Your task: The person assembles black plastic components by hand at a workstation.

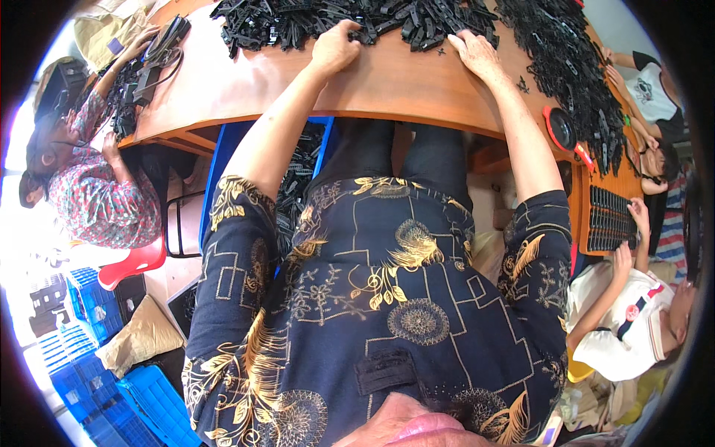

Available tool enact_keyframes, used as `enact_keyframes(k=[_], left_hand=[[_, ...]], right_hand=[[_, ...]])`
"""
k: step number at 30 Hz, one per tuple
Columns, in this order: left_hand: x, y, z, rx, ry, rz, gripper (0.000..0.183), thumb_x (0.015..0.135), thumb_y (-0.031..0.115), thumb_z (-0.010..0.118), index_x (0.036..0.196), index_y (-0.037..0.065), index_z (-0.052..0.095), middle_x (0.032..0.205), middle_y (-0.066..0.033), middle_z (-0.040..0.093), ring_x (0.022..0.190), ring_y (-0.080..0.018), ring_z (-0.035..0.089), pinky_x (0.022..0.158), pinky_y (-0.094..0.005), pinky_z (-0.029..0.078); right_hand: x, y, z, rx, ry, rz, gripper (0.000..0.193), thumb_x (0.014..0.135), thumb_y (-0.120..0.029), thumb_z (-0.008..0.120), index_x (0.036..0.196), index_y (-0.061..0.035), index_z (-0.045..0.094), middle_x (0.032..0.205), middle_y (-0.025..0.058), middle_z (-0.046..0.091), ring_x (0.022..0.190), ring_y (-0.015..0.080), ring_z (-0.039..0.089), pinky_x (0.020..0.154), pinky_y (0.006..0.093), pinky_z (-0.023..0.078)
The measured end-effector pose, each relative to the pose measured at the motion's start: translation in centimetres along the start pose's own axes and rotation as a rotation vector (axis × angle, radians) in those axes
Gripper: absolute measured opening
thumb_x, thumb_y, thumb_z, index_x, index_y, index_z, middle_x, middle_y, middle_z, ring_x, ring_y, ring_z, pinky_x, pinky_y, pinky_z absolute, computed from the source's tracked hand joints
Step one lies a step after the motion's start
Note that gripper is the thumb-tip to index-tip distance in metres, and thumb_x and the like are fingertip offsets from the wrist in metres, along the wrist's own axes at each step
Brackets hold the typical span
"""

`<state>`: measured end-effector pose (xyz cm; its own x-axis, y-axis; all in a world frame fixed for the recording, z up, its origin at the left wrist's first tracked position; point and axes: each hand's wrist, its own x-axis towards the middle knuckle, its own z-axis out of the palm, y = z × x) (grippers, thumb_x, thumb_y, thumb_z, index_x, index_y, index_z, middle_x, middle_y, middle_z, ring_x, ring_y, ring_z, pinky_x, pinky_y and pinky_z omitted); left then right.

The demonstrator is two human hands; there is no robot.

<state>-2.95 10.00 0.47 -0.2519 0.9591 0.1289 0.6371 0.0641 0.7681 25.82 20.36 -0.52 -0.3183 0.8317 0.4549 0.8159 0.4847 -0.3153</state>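
A large pile of small black plastic parts (pixel 268 22) lies along the far side of the wooden table (pixel 246 86). My left hand (pixel 337 49) is at the pile's near edge, its fingers curled in against the black parts; whatever they hold is hidden. Farther right, my right hand (pixel 477 55) rests at the same edge, fingers apart and touching the parts. Between my hands the heap continues, with a few loose pieces on the wood near my right hand.
Another black heap (pixel 566 67) spreads at right, near a red-rimmed round black item (pixel 560 128). A blue crate (pixel 322 149) of black parts stands under the table edge. People work at left and right; one touches a tray of black pieces (pixel 612 219). Blue crates (pixel 82 350) stack at lower left.
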Motion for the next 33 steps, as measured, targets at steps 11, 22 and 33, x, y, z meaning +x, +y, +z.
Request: enact_keyframes(k=[11, 22, 33], left_hand=[[-4.4, -0.8, 0.3, 0.762, 0.224, 0.740, 0.017, 0.076, 0.019, 0.059, 0.092, 0.014, 0.061, 0.090, -0.0088, 0.056, 0.087, -0.0241, 0.060, 0.064, -0.0348, 0.051], [-8.7, -0.3, -0.7, 0.172, 0.288, 0.444, 0.031, 0.076, 0.022, 0.071, 0.092, 0.004, 0.052, 0.081, -0.0135, 0.063, 0.079, -0.0279, 0.065, 0.065, -0.0413, 0.049], [-9.2, -0.2, -0.9, -0.737, -0.394, -0.050, 0.020, 0.089, 0.018, 0.055, 0.100, 0.002, 0.060, 0.064, -0.0095, 0.063, 0.042, -0.0122, 0.053, 0.036, -0.0274, 0.040]], right_hand=[[-3.8, 4.5, -1.9, 0.083, 0.056, -0.264, 0.036, 0.085, 0.000, 0.047, 0.120, -0.0078, 0.051, 0.109, 0.0208, 0.057, 0.100, 0.0409, 0.055, 0.086, 0.0457, 0.044], [-8.4, -10.2, -2.8, 0.966, -0.502, 0.206, 0.033, 0.094, -0.010, 0.054, 0.125, -0.0006, 0.053, 0.097, 0.0012, 0.058, 0.069, 0.0051, 0.054, 0.059, 0.0179, 0.047], [-9.3, -13.9, -2.5, 0.777, -0.596, -0.043, 0.032, 0.091, -0.003, 0.053, 0.122, -0.0015, 0.054, 0.099, 0.0042, 0.059, 0.070, 0.0082, 0.055, 0.061, 0.0226, 0.047]])
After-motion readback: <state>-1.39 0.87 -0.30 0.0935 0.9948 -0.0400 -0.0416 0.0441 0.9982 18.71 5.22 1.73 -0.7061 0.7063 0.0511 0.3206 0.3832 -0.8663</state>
